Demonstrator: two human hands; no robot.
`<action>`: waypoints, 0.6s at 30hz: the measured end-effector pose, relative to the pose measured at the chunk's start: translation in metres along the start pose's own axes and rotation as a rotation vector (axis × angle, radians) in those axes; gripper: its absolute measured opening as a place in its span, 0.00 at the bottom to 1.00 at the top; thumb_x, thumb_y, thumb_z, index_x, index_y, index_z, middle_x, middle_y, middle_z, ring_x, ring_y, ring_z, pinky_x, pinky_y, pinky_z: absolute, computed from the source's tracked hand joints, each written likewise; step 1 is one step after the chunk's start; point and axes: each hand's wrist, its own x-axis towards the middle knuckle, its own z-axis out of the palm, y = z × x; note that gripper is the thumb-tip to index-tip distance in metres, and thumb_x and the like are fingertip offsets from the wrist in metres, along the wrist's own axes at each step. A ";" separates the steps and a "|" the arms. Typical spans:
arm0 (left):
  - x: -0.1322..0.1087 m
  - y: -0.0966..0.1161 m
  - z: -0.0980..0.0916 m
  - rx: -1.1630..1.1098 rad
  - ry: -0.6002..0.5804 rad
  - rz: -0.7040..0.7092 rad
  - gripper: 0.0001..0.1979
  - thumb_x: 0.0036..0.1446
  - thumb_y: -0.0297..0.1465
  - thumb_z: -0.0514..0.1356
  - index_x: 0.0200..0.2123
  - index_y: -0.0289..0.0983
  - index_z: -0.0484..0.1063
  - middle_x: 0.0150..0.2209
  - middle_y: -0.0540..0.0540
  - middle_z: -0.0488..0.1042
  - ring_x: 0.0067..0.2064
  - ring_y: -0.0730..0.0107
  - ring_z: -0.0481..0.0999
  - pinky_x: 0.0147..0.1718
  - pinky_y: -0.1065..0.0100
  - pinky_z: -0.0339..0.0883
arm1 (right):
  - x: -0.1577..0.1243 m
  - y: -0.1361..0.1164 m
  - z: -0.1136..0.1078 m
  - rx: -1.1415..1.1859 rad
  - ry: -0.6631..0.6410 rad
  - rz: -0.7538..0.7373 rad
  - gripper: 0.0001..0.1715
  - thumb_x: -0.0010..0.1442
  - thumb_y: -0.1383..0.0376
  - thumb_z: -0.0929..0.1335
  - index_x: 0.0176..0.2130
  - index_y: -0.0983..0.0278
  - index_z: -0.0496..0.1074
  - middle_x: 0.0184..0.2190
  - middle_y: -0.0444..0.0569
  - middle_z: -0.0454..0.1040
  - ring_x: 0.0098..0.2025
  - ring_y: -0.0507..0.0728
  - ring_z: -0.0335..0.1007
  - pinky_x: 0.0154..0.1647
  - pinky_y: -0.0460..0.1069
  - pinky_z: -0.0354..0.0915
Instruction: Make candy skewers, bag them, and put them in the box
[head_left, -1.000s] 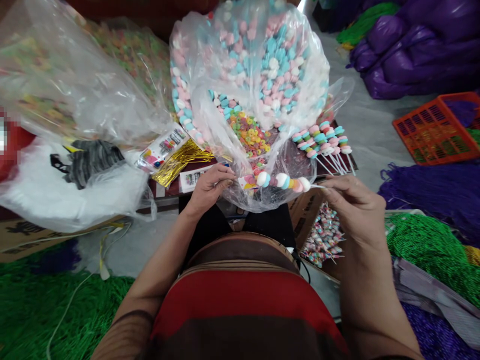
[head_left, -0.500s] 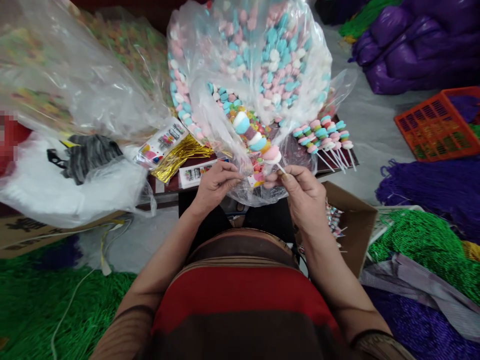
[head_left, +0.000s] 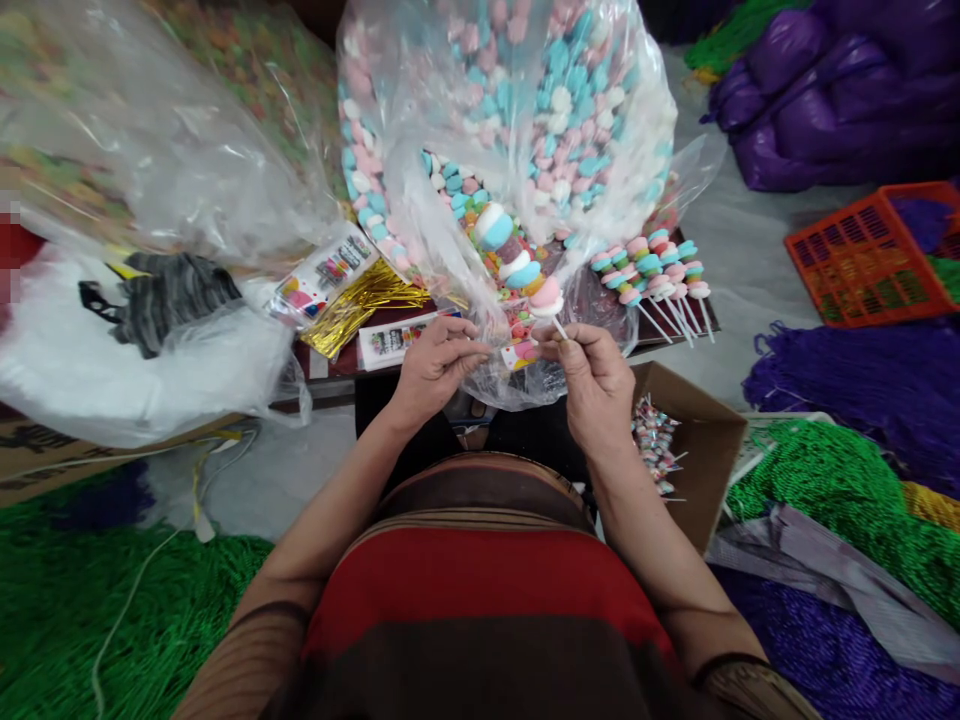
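Observation:
My right hand (head_left: pixel 598 375) is closed, thumb against fingers, around the white stick of a marshmallow candy skewer (head_left: pixel 517 265). Stacked pink, white, blue and orange sweets on it point up and to the left. Between my hands is a small clear bag printed pink and yellow (head_left: pixel 519 355), touching the fingertips of my right hand. My left hand (head_left: pixel 442 360) pinches at the bag's left side; its clear film is hard to make out there. Whether the skewer is inside this bag, I cannot tell. Behind lies a large open plastic bag of marshmallows (head_left: pixel 570 110).
Finished-looking skewers (head_left: pixel 656 265) lie at the table's right. Gold twist ties (head_left: pixel 367 300) and printed bag packs (head_left: pixel 330 270) lie left. A cardboard box (head_left: pixel 701 450) with wrapped sweets stands right of my lap. An orange crate (head_left: pixel 870 255) is on the floor.
My right hand has shifted slightly left, nearer my left hand, with the skewer still in it. The view has moved a little; the hold of both hands looks the same.

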 end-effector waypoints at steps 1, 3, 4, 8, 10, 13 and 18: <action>-0.001 0.000 0.001 0.017 0.003 0.015 0.09 0.65 0.38 0.62 0.41 0.44 0.82 0.42 0.46 0.77 0.46 0.67 0.76 0.47 0.62 0.71 | -0.001 0.001 0.001 0.008 -0.006 0.009 0.13 0.69 0.52 0.66 0.45 0.56 0.73 0.42 0.46 0.82 0.40 0.55 0.81 0.45 0.53 0.77; -0.002 0.001 0.002 0.064 -0.001 0.049 0.09 0.66 0.38 0.61 0.41 0.43 0.82 0.42 0.46 0.77 0.45 0.68 0.76 0.45 0.63 0.71 | -0.001 0.001 0.004 0.011 -0.032 0.023 0.12 0.70 0.52 0.66 0.46 0.56 0.73 0.43 0.45 0.82 0.38 0.55 0.80 0.44 0.53 0.77; -0.002 0.002 0.003 0.096 -0.007 0.067 0.10 0.66 0.38 0.61 0.41 0.43 0.82 0.43 0.46 0.77 0.44 0.69 0.76 0.45 0.64 0.71 | -0.002 0.001 0.005 0.002 -0.059 0.021 0.12 0.70 0.53 0.66 0.46 0.56 0.73 0.45 0.46 0.82 0.41 0.55 0.80 0.47 0.54 0.76; -0.005 0.004 0.004 0.239 -0.032 0.112 0.11 0.67 0.38 0.59 0.43 0.44 0.82 0.44 0.45 0.79 0.45 0.65 0.77 0.47 0.61 0.72 | -0.007 0.001 0.009 -0.029 -0.214 -0.017 0.14 0.68 0.51 0.67 0.42 0.56 0.75 0.61 0.49 0.76 0.64 0.60 0.70 0.67 0.61 0.63; -0.005 0.003 0.005 0.247 -0.041 0.114 0.11 0.67 0.38 0.59 0.43 0.42 0.81 0.46 0.44 0.79 0.48 0.62 0.77 0.50 0.58 0.72 | -0.010 0.002 0.011 0.010 -0.291 0.017 0.15 0.68 0.50 0.67 0.41 0.57 0.75 0.65 0.50 0.71 0.70 0.62 0.63 0.71 0.63 0.58; -0.005 0.000 0.004 0.152 -0.025 0.067 0.10 0.66 0.38 0.60 0.44 0.42 0.80 0.48 0.44 0.80 0.51 0.61 0.78 0.54 0.56 0.72 | -0.014 0.006 0.010 0.115 -0.348 0.079 0.15 0.67 0.48 0.68 0.41 0.56 0.75 0.66 0.50 0.71 0.72 0.62 0.59 0.71 0.64 0.58; -0.004 -0.005 -0.001 -0.148 0.092 -0.147 0.08 0.62 0.39 0.65 0.40 0.44 0.81 0.44 0.47 0.78 0.48 0.64 0.78 0.51 0.59 0.72 | -0.007 0.007 -0.003 0.161 -0.272 0.042 0.13 0.66 0.49 0.69 0.41 0.54 0.75 0.62 0.46 0.75 0.69 0.61 0.66 0.70 0.64 0.59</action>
